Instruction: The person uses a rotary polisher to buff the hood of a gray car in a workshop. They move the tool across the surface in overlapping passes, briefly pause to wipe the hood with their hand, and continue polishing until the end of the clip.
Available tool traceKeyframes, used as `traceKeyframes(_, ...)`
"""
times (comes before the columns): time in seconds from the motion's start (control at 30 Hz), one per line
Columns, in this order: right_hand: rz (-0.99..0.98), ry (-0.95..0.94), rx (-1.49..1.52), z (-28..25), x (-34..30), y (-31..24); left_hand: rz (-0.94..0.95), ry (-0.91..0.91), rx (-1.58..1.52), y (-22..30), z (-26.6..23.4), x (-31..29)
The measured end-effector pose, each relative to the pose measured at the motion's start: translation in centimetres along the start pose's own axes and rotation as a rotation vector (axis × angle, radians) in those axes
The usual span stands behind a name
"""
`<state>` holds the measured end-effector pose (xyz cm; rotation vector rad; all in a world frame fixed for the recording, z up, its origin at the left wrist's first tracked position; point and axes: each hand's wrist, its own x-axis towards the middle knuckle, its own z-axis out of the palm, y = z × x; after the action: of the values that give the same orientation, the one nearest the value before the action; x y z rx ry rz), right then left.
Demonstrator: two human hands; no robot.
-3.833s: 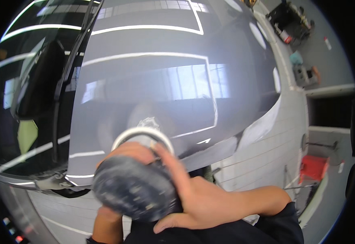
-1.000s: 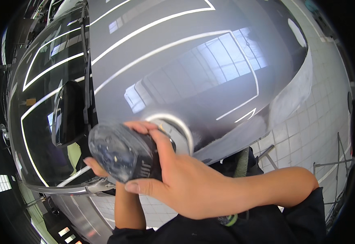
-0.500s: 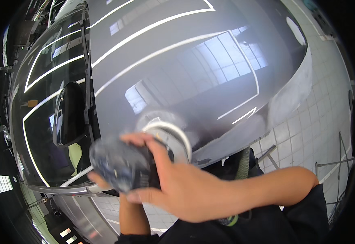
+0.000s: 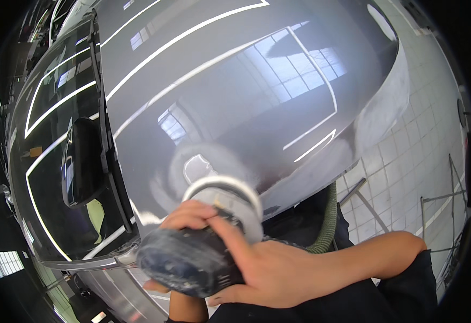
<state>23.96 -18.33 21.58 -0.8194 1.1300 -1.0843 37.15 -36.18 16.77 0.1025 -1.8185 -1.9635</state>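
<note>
A: Sander (image 4: pixel 184 264) shifted partly off the pale-edged patch (image 4: pixel 198 169), more outline bared; disc (image 4: pixel 253 215) at the near side of the grey hood (image 4: pixel 224 126).
B: Handling?
A: Probably weighty, rigid (dusty casing, perhaps slick). Best clasped round the body, as the right hand (image 4: pixel 273 272) does, forearm (image 4: pixel 359 258) crossing sideways.
B: Left hand (image 4: pixel 154 286)?
A: Mostly hidden behind the tool; grip can't be told.

Dark, nearly black clothing (image 4: pixel 321 311) is worn, with folds shown near the right sleeve (image 4: pixel 408 282). The elbow (image 4: pixel 417 242) is nearly reached by that loose sleeve, and the right grip (image 4: pixel 273 275) and right forearm (image 4: pixel 354 258) are left bare. The left forearm (image 4: pixel 188 308), partly hidden, is also seen uncovered.
</note>
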Motion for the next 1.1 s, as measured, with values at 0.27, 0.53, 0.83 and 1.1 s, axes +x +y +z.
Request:
traceKeyframes(0.27, -0.07, 0.14, 0.072, -0.4, 1.9, -0.3, -0.147, 0.053, -0.253, 0.9, 0.4, 3.7)
traceKeyframes(0.53, -0.095, 0.071, 0.0, 1.8, 0.9, 1.1, -0.078, 0.135, 0.038, 0.7, -0.7, -1.6)
traceKeyframes(0.83, -0.172, 0.117, -0.017, 2.7, -1.7, 3.8, -0.093, -0.081, 0.155, 0.8, 1.0, -1.2)
traceKeyframes(1.1, -0.086, 0.152, -0.031, 0.5, -0.6, 2.1, -0.153, 0.009, -0.047, 0.2, 1.2, 0.2)
